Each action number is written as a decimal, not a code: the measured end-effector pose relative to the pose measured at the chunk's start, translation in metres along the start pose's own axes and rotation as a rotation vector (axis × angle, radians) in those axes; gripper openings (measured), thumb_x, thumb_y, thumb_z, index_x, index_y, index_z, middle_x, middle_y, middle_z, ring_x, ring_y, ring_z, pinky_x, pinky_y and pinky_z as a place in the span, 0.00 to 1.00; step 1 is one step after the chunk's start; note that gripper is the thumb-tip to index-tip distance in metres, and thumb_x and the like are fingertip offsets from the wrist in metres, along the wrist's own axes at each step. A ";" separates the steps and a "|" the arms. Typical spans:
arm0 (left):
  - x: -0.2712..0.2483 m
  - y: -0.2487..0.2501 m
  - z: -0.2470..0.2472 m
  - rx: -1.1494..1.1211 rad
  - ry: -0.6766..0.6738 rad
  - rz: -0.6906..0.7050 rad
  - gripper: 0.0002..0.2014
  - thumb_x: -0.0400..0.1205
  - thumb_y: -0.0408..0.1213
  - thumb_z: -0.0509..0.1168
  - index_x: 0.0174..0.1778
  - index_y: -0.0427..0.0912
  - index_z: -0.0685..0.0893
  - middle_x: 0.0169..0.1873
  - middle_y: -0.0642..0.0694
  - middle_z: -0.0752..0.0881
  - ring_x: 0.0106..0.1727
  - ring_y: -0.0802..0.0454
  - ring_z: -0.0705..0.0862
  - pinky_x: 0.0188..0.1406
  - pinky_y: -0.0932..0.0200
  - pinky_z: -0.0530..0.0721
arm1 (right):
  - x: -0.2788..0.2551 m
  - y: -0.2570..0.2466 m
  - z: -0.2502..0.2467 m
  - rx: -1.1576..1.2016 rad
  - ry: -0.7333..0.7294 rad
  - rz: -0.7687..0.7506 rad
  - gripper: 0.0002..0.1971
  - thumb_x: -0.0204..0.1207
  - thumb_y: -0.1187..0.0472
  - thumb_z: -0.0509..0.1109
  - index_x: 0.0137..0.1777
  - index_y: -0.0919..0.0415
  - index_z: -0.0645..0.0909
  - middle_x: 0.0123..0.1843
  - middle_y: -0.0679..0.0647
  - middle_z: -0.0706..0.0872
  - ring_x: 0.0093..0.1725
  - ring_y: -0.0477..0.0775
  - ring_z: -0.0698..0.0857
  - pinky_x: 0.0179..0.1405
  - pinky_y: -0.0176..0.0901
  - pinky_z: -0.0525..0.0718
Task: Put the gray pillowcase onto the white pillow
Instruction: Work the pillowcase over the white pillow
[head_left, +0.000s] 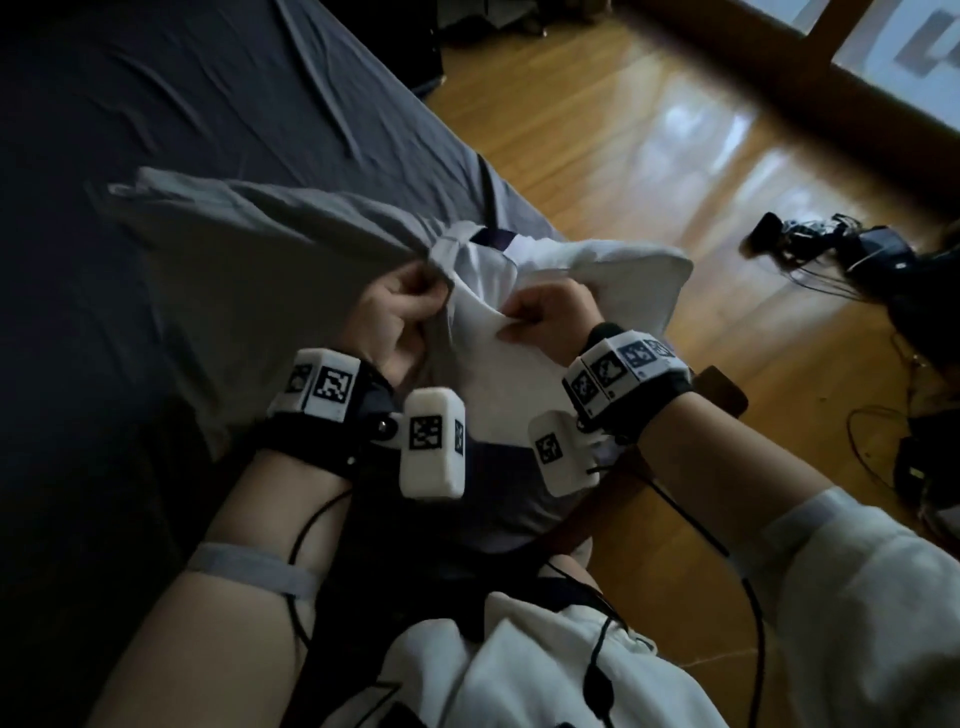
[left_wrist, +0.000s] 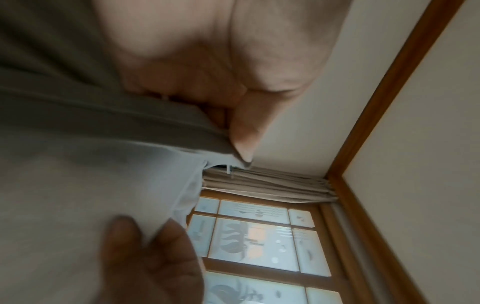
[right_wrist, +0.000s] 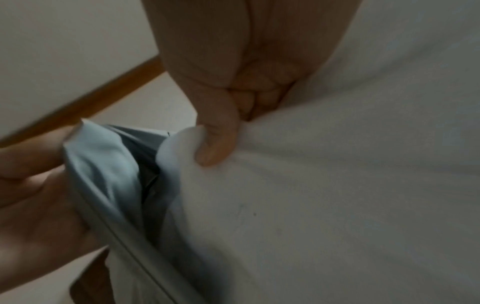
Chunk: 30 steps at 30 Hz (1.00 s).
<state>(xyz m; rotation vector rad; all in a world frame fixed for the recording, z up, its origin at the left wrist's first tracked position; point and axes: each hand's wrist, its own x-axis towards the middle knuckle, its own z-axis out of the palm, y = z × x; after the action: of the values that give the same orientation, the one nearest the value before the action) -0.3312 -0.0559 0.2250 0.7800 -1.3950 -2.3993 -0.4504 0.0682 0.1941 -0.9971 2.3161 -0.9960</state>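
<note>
The gray pillowcase (head_left: 249, 270) stretches leftward over the dark bed, its open hem bunched at the middle. My left hand (head_left: 400, 312) grips that hem (left_wrist: 145, 131) with curled fingers. The white pillow (head_left: 613, 291) sticks out to the right of the opening, one corner at the mouth of the case. My right hand (head_left: 545, 317) pinches a fold of the white pillow (right_wrist: 337, 185) between thumb and curled fingers. In the right wrist view the gray pillowcase (right_wrist: 103, 164) gapes beside my thumb, with my left hand (right_wrist: 33, 185) on its edge.
A bed with a dark sheet (head_left: 156, 104) fills the left side. Wooden floor (head_left: 623, 130) lies to the right, with a heap of cables and devices (head_left: 857, 249) on it. A window with curtains (left_wrist: 259, 236) shows in the left wrist view.
</note>
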 end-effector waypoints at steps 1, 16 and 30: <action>-0.003 -0.011 -0.006 0.011 0.040 -0.047 0.18 0.82 0.22 0.52 0.29 0.41 0.78 0.16 0.53 0.79 0.18 0.62 0.76 0.23 0.71 0.74 | -0.004 0.007 0.003 -0.061 -0.043 0.054 0.12 0.66 0.63 0.78 0.49 0.63 0.88 0.39 0.53 0.85 0.43 0.47 0.82 0.47 0.31 0.75; 0.007 -0.029 -0.032 0.441 0.270 -0.004 0.09 0.79 0.28 0.64 0.36 0.45 0.82 0.17 0.59 0.83 0.22 0.68 0.80 0.33 0.75 0.78 | 0.002 0.025 -0.006 -0.547 -0.049 0.176 0.35 0.56 0.29 0.69 0.63 0.43 0.79 0.63 0.52 0.84 0.69 0.58 0.73 0.76 0.64 0.52; 0.036 -0.057 0.010 0.456 -0.105 -0.223 0.10 0.81 0.22 0.58 0.41 0.38 0.82 0.21 0.56 0.87 0.24 0.66 0.83 0.34 0.73 0.82 | -0.022 0.064 0.003 -0.213 0.096 0.057 0.18 0.60 0.50 0.81 0.45 0.60 0.90 0.47 0.60 0.91 0.54 0.61 0.83 0.53 0.40 0.70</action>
<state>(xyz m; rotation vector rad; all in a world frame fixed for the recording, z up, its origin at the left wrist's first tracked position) -0.3637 -0.0371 0.1685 0.9706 -2.0374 -2.3319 -0.4626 0.1141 0.1461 -0.9759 2.5569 -0.8045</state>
